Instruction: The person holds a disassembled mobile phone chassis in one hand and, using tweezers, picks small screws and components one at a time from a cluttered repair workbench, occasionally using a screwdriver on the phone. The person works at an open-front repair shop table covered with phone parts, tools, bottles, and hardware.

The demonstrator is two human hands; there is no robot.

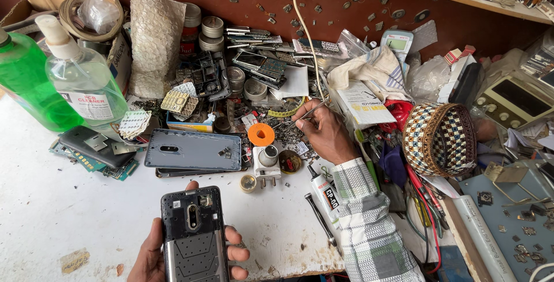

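Observation:
My left hand [151, 253] holds an opened smartphone [193, 233], back cover off, at the bottom of the view over the white bench. My right hand [324, 132] reaches forward into the clutter and grips thin metal tweezers [309, 112] whose tips point down toward small parts. A grey phone back cover [193, 149] lies flat just ahead of the held phone. A white plug adapter [267, 164] and an orange solder-wick spool [261, 135] sit between the cover and my right hand.
A green bottle [26, 83] and a clear cleaner bottle [83, 77] stand at the left. Circuit boards and phone parts [254, 66] pile at the back. A patterned cap [440, 139], a glue tube [325, 192] and a meter [513, 100] lie to the right.

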